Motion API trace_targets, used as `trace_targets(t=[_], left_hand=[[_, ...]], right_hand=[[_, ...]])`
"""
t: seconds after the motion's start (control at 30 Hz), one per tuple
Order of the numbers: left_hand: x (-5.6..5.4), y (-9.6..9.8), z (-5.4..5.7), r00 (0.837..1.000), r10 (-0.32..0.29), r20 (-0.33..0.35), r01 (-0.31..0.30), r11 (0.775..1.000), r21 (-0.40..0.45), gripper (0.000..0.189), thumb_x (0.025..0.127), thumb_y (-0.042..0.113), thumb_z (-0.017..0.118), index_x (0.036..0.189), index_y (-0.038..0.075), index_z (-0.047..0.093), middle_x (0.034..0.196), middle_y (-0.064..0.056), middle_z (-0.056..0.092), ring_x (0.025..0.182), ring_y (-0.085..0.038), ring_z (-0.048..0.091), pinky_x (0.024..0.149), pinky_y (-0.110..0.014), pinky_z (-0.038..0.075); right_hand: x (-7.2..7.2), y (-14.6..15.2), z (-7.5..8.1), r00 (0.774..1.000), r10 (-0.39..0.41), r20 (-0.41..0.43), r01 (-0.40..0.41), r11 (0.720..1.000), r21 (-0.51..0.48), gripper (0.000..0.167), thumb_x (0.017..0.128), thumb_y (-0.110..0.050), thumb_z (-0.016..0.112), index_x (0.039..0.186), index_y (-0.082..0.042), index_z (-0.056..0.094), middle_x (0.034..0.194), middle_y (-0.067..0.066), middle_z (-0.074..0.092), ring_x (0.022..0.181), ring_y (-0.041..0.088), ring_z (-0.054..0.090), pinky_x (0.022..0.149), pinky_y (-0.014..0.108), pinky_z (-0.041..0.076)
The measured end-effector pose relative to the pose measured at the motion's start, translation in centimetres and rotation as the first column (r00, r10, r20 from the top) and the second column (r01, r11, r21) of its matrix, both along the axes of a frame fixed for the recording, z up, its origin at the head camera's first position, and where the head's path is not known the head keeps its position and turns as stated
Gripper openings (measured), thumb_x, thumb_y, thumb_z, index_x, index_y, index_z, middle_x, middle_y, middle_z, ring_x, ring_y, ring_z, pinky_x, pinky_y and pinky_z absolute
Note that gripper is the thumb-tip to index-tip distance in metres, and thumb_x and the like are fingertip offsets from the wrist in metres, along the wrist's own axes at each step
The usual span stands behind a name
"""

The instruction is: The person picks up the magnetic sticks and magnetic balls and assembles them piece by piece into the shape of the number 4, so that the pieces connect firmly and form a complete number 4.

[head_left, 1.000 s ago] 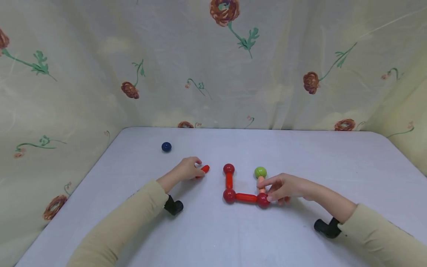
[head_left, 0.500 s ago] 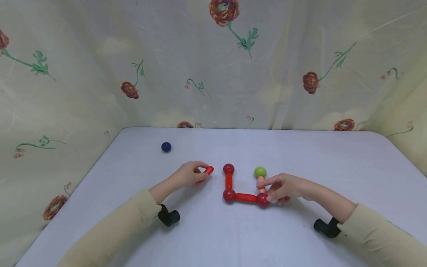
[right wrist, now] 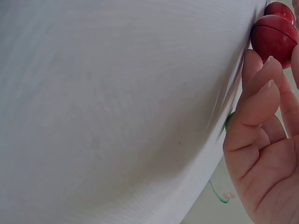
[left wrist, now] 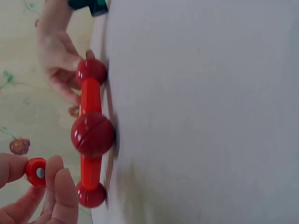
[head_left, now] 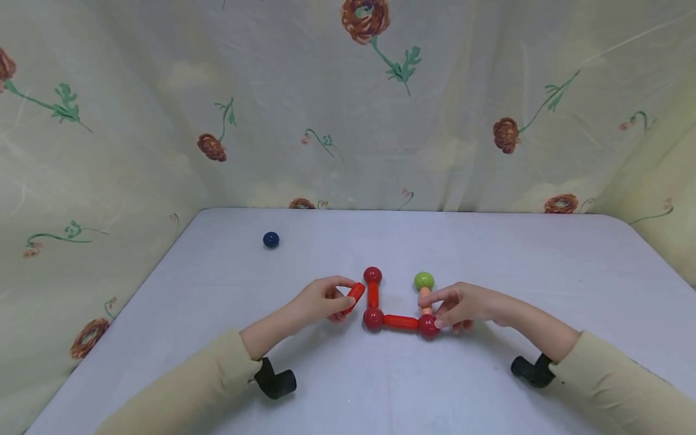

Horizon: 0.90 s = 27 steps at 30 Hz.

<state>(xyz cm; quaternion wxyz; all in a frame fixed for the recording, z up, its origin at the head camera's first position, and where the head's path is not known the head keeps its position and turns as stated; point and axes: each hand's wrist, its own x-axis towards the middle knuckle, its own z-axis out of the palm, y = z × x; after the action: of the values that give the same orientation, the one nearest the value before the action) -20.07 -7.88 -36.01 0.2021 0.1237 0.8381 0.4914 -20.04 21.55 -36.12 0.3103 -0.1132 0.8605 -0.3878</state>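
My left hand (head_left: 321, 300) pinches a red magnetic rod (head_left: 354, 296) between thumb and fingers, tilted and held just left of the joined pieces. In the left wrist view, a silver disc shows on the end of this rod (left wrist: 36, 172). On the table, an L of red balls and red rods (head_left: 401, 322) links to a peach rod (head_left: 426, 300) topped by a green ball (head_left: 424, 280). My right hand (head_left: 462, 304) holds the right corner's red ball (head_left: 428, 327), its thumb against the ball and index finger over the peach rod.
A dark blue ball (head_left: 271, 240) lies apart at the back left of the white table (head_left: 489, 254). Flowered curtain (head_left: 446, 121) hangs behind the table and along its sides. Each wrist wears a black camera mount.
My left hand has picked up the red rod from the table's left and brought it right and nearer, close beside the joined pieces. The right hand has stayed in place.
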Motion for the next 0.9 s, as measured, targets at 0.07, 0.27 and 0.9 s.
trace_targets(t=[0.07,0.27,0.9], left_hand=[[0.6,0.3,-0.1,1.0,-0.008,0.007,0.008,0.999,0.033,0.035,0.088,0.013,0.059,0.123,0.008,0.054,0.076,-0.006,0.059,0.063,-0.014,0.058,0.065,-0.026,0.052],[2.0,1.6,-0.5,0.995,-0.064,0.082,0.054,0.992,0.115,0.038,0.089,0.015,0.059,0.126,0.006,0.051,0.081,-0.006,0.06,0.067,-0.014,0.063,0.069,-0.028,0.053],[4.8,6.6,-1.6,0.972,-0.126,0.197,0.118,0.992,0.051,0.026,0.086,0.019,0.062,0.111,0.012,0.059,0.074,-0.004,0.063,0.059,-0.014,0.058,0.057,-0.024,0.048]], right_hand=[[0.0,0.0,-0.1,1.0,-0.001,0.003,0.001,1.0,0.002,0.047,0.081,-0.015,0.069,0.125,-0.01,0.056,0.079,0.002,0.059,0.059,0.014,0.053,0.053,0.023,0.04],[-0.2,0.1,-0.2,1.0,-0.002,0.004,0.002,1.0,0.005,0.047,0.081,-0.016,0.069,0.125,-0.01,0.056,0.08,0.002,0.06,0.06,0.015,0.053,0.053,0.023,0.041],[-0.1,0.0,-0.1,1.0,0.002,-0.005,-0.002,1.0,0.0,0.047,0.081,-0.017,0.069,0.125,-0.01,0.056,0.079,0.002,0.06,0.059,0.015,0.053,0.052,0.023,0.041]])
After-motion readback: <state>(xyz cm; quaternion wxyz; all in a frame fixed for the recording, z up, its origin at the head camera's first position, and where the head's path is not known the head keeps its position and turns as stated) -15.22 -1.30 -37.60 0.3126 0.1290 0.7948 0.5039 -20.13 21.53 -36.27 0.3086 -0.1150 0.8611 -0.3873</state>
